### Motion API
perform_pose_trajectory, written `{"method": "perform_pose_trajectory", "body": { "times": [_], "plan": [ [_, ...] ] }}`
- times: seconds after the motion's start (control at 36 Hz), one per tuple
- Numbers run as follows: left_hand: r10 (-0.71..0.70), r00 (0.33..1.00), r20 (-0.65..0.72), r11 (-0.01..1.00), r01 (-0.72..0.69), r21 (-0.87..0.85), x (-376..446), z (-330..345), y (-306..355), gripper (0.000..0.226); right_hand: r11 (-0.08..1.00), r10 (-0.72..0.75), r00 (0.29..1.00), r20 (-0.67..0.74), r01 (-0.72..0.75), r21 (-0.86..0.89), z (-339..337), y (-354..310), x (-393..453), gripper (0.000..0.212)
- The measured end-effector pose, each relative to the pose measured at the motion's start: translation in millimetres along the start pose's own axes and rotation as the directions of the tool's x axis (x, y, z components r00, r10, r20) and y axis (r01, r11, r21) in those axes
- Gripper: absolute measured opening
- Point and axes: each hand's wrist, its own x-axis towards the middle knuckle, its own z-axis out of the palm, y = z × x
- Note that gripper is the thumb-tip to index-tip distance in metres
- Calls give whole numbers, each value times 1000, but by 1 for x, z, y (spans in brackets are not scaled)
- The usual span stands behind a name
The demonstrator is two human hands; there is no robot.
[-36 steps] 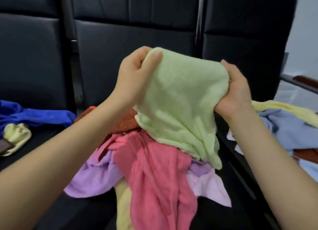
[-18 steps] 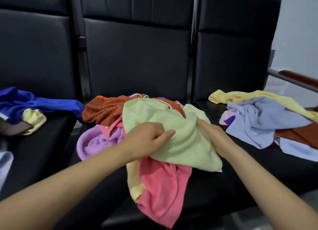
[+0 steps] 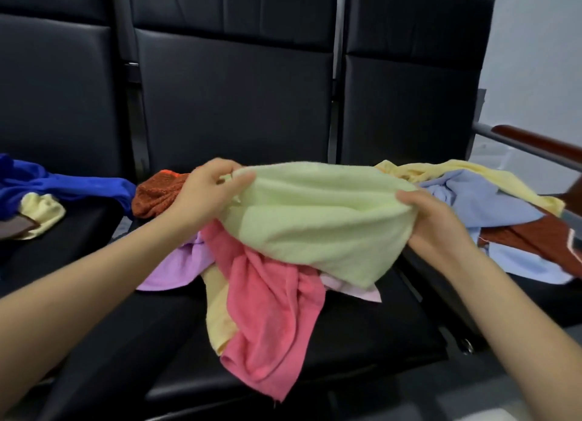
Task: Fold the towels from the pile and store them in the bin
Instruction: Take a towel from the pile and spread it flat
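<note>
I hold a light green towel (image 3: pixel 318 219) stretched between both hands above the pile on the middle black seat. My left hand (image 3: pixel 204 197) pinches its left edge with thumb and fingers. My right hand (image 3: pixel 437 225) grips its right edge. Under it lies the pile: a pink towel (image 3: pixel 271 319) hanging over the seat's front, a pale yellow towel (image 3: pixel 217 310), a lilac towel (image 3: pixel 176 266) and a rust-orange towel (image 3: pixel 154 193). No bin is in view.
More towels lie on the right seat: light blue (image 3: pixel 485 206), yellow (image 3: pixel 456 171), brown-red (image 3: pixel 541 238). On the left seat are a royal blue cloth (image 3: pixel 63 184) and a small yellow cloth (image 3: pixel 44 209). A wooden armrest (image 3: pixel 535 140) stands at the right.
The green towel went from held high, down onto the pile, and is now lifted again. My hands have moved apart, spreading it wide.
</note>
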Motion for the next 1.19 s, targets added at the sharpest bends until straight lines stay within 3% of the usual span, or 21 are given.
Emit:
{"method": "perform_pose_trajectory", "body": {
  "times": [0.06,0.11,0.19,0.25,0.33,0.39,0.44,0.53,0.61,0.69,0.83,1.03,1.14,1.19],
  "plan": [
    [46,998,-42,995,-49,-90,-1,-1,12,17,997,-8,1000,22,9,-73,-6,-1,-4,39],
    [86,994,-71,984,-96,-149,-5,0,21,21,950,-1,999,38,13,-313,-9,2,-8,29],
    [128,992,-7,982,-127,-140,-15,3,33,27,697,76,988,135,44,-715,-9,16,-14,10],
    [176,979,106,981,-166,-98,-23,5,37,25,573,53,990,132,79,-816,-6,27,-13,25],
    [247,938,242,968,-250,-19,-34,5,44,21,554,-61,989,135,147,-820,11,33,-13,63],
    [278,919,278,957,-291,6,-39,5,51,18,591,-62,971,232,223,-775,30,36,-16,79],
    [294,906,303,949,-314,18,-44,7,58,15,601,-36,940,338,291,-745,51,40,-23,72],
    [302,891,339,936,-344,70,-46,8,66,14,657,-9,893,449,344,-671,73,39,-29,26],
    [269,922,277,940,-314,135,-42,-1,70,20,771,-37,883,468,323,-548,80,28,-33,44],
    [222,966,131,948,-245,204,-36,-16,70,19,806,-16,915,404,251,-536,77,14,-35,30],
    [80,992,-100,987,-64,146,-32,-35,47,23,726,134,919,371,164,-668,78,32,-45,18],
    [49,999,-5,997,-48,61,-44,-27,42,27,579,164,901,402,242,-778,104,88,-68,19],
    [48,998,28,997,-50,64,-44,-25,42,22,433,94,932,349,278,-857,110,96,-72,18],
    [44,999,7,995,-44,86,-41,-29,37,24,423,56,945,321,269,-865,110,96,-70,18]
  ]
}}
